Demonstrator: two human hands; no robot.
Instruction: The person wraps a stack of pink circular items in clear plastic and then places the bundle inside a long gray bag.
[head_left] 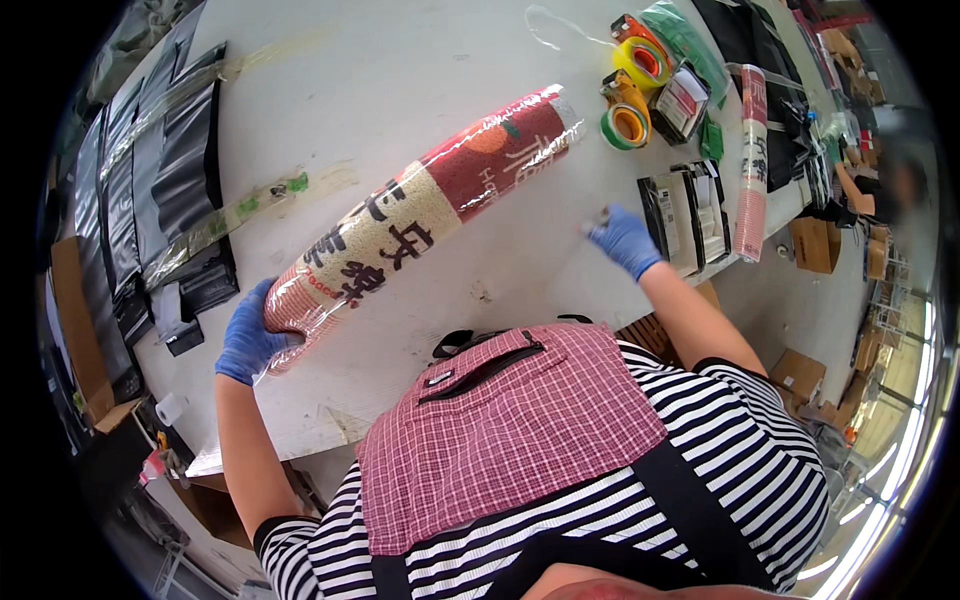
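A rolled mat (pixel 420 210) in clear plastic wrap lies slantwise on the white table (pixel 380 70); it is beige and red with dark characters. My left hand (pixel 248 335), in a blue glove, grips the near end of the roll. My right hand (pixel 622 238), also blue-gloved, hovers over the table to the right of the roll and pinches a small pale object, too small to name. It sits close to a row of flat black packets (pixel 685 215).
Tape rolls (pixel 630 90) in yellow, orange and green lie at the far right. A second rolled mat (pixel 750 165) rests along the table's right edge. Black plastic bags (pixel 160 200) are stacked at the left. Cardboard boxes (pixel 815 245) stand on the floor to the right.
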